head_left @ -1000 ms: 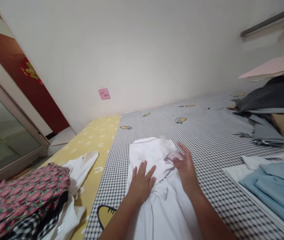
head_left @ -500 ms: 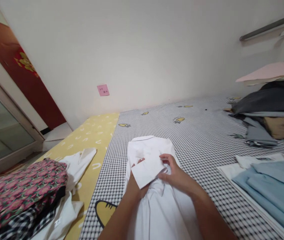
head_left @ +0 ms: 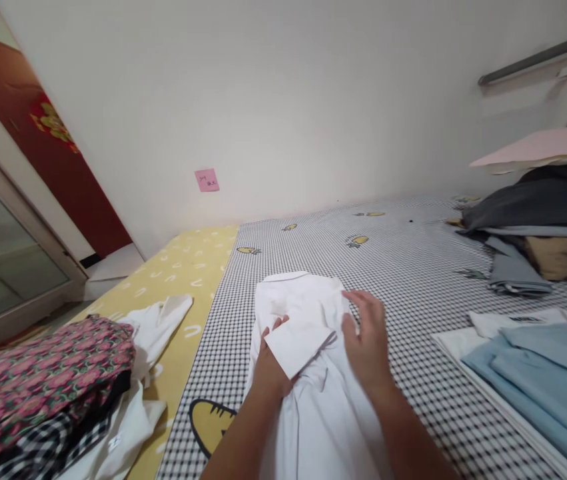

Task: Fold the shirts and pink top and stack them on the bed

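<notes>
A white shirt, partly folded, lies lengthwise in front of me on the checked bedspread. Its cuff is raised and slants across my left hand. That hand grips the sleeve, its fingertips showing past the cuff's upper edge while the palm is mostly covered. My right hand is at the shirt's right edge, thumb and fingers apart with nothing between them. Whether its fingertips touch the fabric I cannot tell.
Floral and checked clothes are heaped on the left, over a yellow bed section. Folded light-blue garments lie at right. Behind them stands a stack of dark clothes. A wall bounds the bed's far side.
My right hand has let go of the cuff and moved right, to the shirt's edge, its fingers spreading. My left hand stays nearly in place, the cuff still across it.
</notes>
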Demonstrator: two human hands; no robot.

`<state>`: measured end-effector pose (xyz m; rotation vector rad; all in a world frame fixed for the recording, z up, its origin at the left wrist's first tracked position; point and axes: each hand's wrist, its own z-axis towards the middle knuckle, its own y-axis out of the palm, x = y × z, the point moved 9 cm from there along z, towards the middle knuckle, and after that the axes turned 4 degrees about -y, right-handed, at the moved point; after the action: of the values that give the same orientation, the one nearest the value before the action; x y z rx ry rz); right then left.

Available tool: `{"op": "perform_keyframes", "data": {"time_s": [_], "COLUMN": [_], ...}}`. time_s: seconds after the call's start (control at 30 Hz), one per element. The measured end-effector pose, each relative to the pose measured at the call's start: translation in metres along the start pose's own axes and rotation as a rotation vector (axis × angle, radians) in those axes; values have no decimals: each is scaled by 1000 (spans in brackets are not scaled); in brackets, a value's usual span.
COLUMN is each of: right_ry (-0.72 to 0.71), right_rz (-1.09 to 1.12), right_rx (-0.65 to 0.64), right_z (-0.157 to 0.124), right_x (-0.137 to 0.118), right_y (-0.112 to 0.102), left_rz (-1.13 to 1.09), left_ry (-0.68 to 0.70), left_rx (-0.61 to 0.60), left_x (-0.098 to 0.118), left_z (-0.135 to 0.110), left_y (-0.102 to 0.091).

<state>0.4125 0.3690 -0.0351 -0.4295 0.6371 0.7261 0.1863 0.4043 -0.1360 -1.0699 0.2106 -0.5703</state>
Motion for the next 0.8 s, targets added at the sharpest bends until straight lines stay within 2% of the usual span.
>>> {"op": "perform_keyframes", "data": {"time_s": [0.07, 0.13, 0.17, 0.23, 0.3, 0.4, 0.5, 0.57, 0.7, 0.8], "right_ry": [-225, -324, -311, -203, -93, -67, -87, -88, -26, -19], "right_rz": [-7, -95, -169, -337, -464, -543, -563, -570, -625, -662], "right_rx": [-159, -435, -582, -834, -963, -965, -945, -965, -1023, -987], "right_z": [-9, -26, -37, -58, -72, -79, -79, -77, -67, -67], "right_x": [-33, -44, -39, -12, 16, 32, 28, 22, 2, -28], "right_y": [23, 57, 73, 98, 108, 110, 108, 108, 107, 88], "left_rz": [31, 45, 51, 61, 64, 58, 56, 69, 113, 128], "left_ry": [-8, -17, -27, -54, -81, -128, -252, -333, -347, -267], "left_rx": [-27, -50, -57, -53, -23, -28, -148, -225, -318, -211], "left_x": [0, 1, 2, 3, 5, 8, 10, 12, 22, 34], "left_z": [-1, -2, -2, -1, 1, 5, 2, -10, -54, -101], "left_y": [3, 5, 6, 6, 3, -2, -8, -21, -66, -114]}}
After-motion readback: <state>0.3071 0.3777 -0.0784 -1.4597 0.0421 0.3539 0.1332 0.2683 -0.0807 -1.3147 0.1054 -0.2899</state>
